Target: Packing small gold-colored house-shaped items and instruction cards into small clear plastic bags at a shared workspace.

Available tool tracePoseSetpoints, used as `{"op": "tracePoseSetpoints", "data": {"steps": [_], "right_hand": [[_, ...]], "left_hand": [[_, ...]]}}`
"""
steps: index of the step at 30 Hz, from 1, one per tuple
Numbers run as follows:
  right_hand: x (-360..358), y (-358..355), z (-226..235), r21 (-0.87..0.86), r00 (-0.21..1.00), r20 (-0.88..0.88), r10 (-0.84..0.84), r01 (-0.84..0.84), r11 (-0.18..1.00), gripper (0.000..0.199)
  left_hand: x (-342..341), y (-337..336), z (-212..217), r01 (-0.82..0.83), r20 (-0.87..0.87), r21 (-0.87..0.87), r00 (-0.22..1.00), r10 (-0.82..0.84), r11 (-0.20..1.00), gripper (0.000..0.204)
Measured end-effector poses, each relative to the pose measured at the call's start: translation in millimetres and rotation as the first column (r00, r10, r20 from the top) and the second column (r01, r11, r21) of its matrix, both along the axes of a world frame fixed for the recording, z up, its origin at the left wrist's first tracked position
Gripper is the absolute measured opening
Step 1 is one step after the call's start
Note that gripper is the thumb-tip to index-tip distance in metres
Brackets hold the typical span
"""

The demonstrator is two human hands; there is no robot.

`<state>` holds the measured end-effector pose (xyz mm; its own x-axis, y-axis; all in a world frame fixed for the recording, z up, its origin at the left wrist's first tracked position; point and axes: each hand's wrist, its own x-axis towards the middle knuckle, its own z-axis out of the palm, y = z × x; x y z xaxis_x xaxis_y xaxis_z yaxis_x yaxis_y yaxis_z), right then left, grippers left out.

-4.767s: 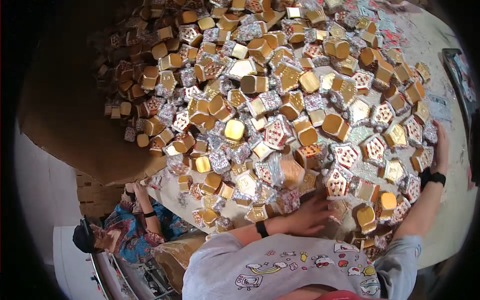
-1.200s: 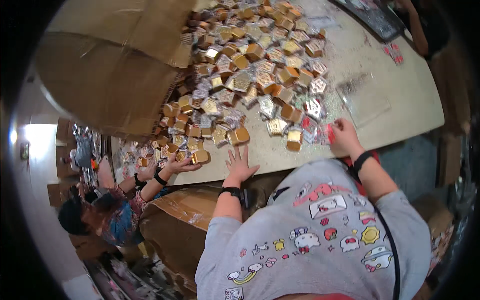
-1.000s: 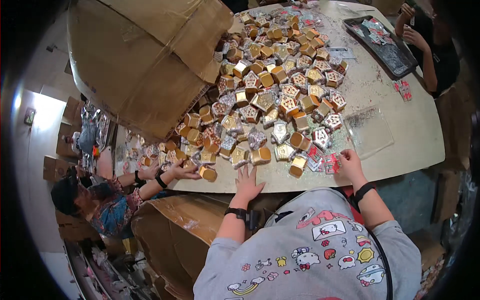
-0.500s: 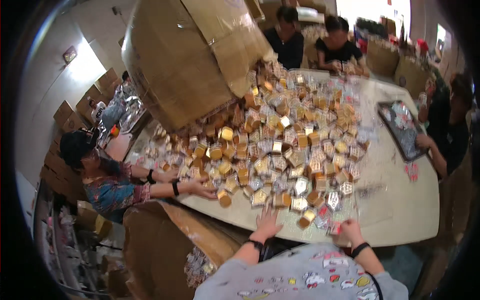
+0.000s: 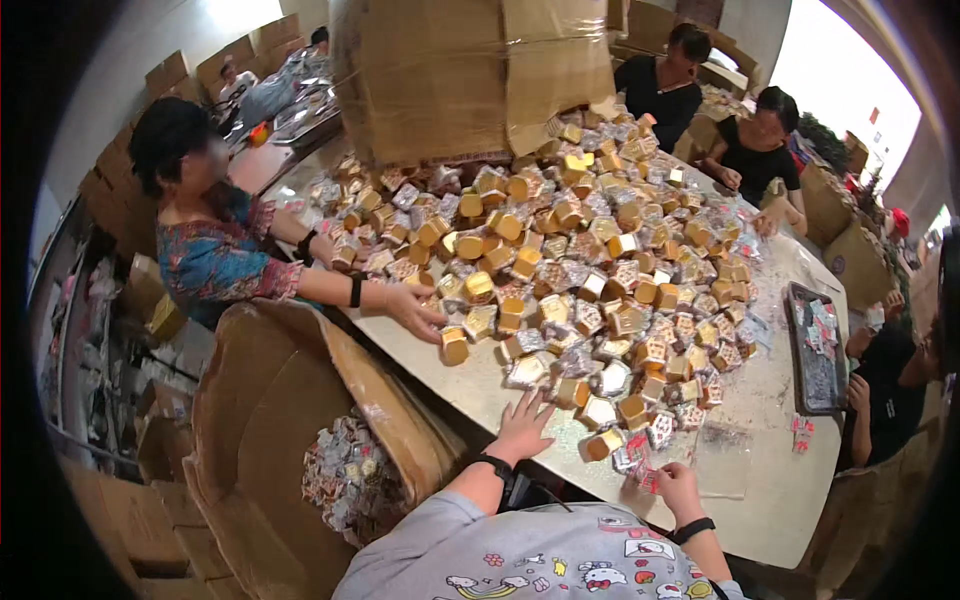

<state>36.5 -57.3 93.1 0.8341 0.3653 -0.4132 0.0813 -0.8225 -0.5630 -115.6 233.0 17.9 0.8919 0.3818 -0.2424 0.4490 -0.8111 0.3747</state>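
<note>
Near the close edge of the tabletop [image 5: 780,500], our right hand [image 5: 680,490] pinches a red-and-white packet [image 5: 648,482], probably light and limp, best gripped by a corner; our left hand [image 5: 522,428] lies empty, fingers spread, just before gold house-shaped pieces [image 5: 593,287].

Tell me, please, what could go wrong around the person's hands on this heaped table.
The gold-and-white pieces are loosely heaped, so some might slide against the spread left hand. The red packets at the right hand lie close to those pieces and could get mixed in among them. The gold-bottomed piece beside the co-worker's hand sits near the edge of the table, where a nudge might knock it off.
</note>
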Motion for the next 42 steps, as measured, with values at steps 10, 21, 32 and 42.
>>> {"op": "tracePoseSetpoints", "data": {"steps": [10,21,32,42], "right_hand": [[-14.6,27.8,21.1,-0.126,0.987,0.101,0.127,-0.114,0.986,0.027],[-1.7,11.9,3.8,-0.213,0.992,0.031,0.125,-0.115,0.970,0.024],[16.0,24.0,36.9,0.230,0.998,-0.042,-0.045,0.054,0.972,0.012],[11.8,26.0,58.3,0.233,0.999,-0.047,0.015,-0.003,0.973,0.010]], "left_hand": [[-1.1,-4.3,1.4,0.008,-0.052,-0.025,0.999,-0.009,1.000,0.071],[-0.8,-4.8,-7.6,-0.006,0.019,-0.031,1.000,0.007,1.000,0.069],[-5.7,-3.4,-3.8,-0.028,0.077,0.037,0.997,0.025,0.999,0.064],[-3.3,-11.7,-5.6,-0.052,0.081,0.082,0.996,0.045,0.995,0.061]]}}
